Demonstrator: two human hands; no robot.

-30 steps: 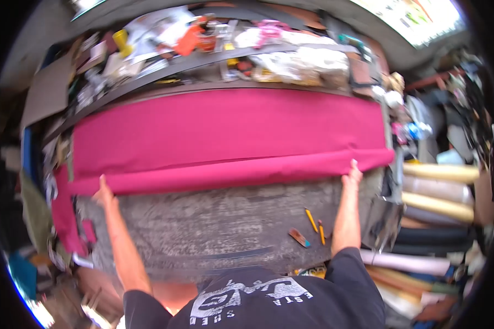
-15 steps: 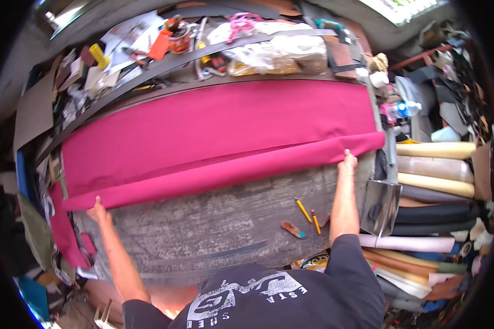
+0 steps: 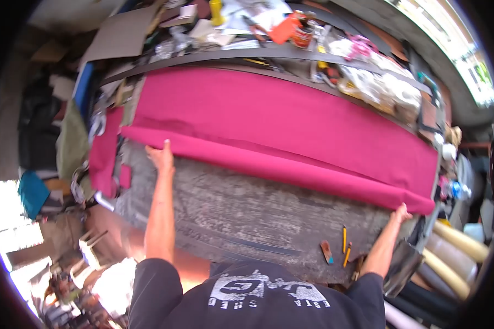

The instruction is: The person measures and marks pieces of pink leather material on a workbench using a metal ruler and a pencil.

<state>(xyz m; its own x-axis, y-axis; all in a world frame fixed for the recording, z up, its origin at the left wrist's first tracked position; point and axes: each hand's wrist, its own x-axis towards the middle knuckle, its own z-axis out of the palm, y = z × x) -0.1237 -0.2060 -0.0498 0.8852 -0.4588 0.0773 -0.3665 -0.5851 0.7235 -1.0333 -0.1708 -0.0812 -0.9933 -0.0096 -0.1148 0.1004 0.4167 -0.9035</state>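
A wide magenta sheet of material [image 3: 291, 118] lies across the worktable, its near edge rolled into a long, loose roll [image 3: 280, 170]. At the left part of the roll, my left hand [image 3: 162, 157] touches its near edge, thumb up and fingers spread apart. Close to the roll's right end, my right hand [image 3: 402, 213] grips the edge with the thumb on top; its other fingers are partly hidden. Two yellow pencils [image 3: 344, 241] and a small brush [image 3: 326, 252] lie on the bare tabletop [image 3: 247, 203] between my arms.
A dark strip [image 3: 203, 56] runs along the far side, with papers, tools, a red jar [image 3: 303, 35] and plastic bags [image 3: 373, 88] behind it. Rolls of material [image 3: 450, 268] stand at the right. A magenta scrap [image 3: 105, 159] hangs at the left edge.
My view has turned, so the table appears tilted down to the right. My left hand has shifted a little inward along the roll, its fingers more spread. My right hand remains near the right end.
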